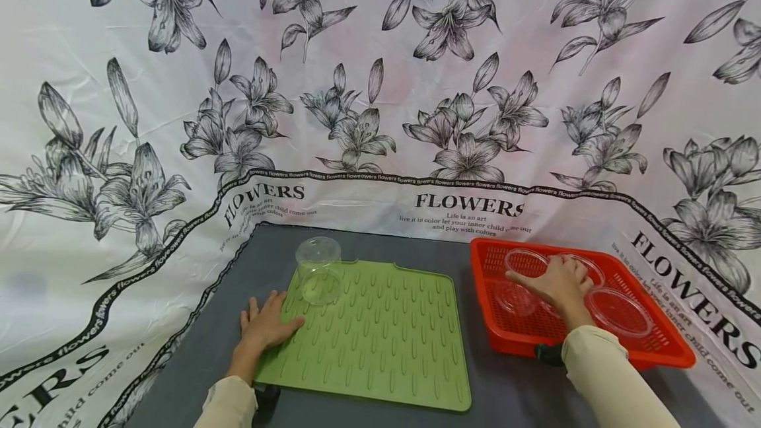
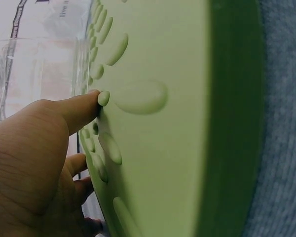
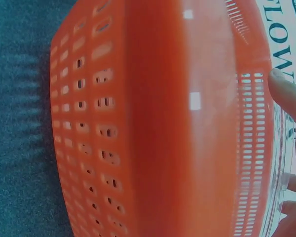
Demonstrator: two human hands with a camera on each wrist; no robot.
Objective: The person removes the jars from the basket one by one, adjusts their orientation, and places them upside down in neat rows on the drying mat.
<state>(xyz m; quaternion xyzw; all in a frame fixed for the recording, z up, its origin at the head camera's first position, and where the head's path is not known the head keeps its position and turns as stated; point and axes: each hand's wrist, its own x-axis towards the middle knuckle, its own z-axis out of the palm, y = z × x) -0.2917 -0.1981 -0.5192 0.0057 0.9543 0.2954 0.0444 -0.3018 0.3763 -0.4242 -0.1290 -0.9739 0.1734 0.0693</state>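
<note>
The left edge of the mat (image 1: 380, 342) has my left hand (image 1: 267, 323) beside it, fingers spread, thumb on the green; I'd keep that hand light. Beyond the near wall of the basket (image 1: 666, 351), my right hand (image 1: 559, 285) reaches over a clear cup (image 1: 597, 272) inside, thumb wide; I can't tell whether the fingers pinch it. I'd grip the rim softly and lift straight, clear of the neighbouring cup (image 1: 618, 312). Another cup (image 1: 318, 273) stands toward the mat's far left corner.
</note>
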